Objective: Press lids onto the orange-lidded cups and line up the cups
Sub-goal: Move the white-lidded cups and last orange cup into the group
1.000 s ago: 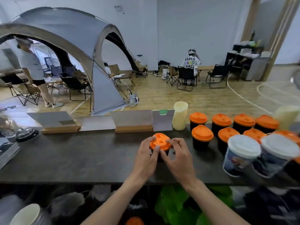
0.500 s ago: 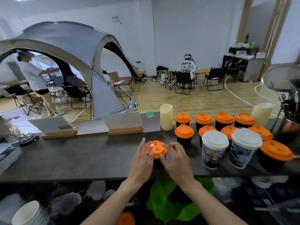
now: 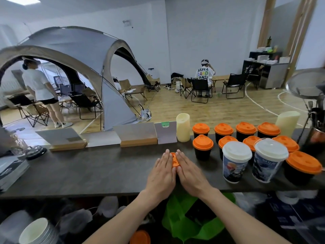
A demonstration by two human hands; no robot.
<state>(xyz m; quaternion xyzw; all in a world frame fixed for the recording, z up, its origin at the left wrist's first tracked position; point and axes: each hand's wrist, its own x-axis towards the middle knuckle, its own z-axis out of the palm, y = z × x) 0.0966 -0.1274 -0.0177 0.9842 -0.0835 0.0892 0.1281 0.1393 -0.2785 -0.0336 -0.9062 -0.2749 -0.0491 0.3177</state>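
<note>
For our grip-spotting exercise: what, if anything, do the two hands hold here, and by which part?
Nothing is gripped. The left hand and right hand lie flat, fingers straight, pressing on top of the orange lid of a cup hidden beneath them.

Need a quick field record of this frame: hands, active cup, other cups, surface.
left hand: left hand flat, fingers straight, pressing on the orange lid
right hand: right hand flat, fingers straight, pressing the same lid
active cup: almost fully hidden under both hands; only a strip of lid shows between them
lidded cups: orange-lidded black cups grouped in rows to the right
other cups: two white-lidded printed cups in front of that group
surface: dark counter
</note>
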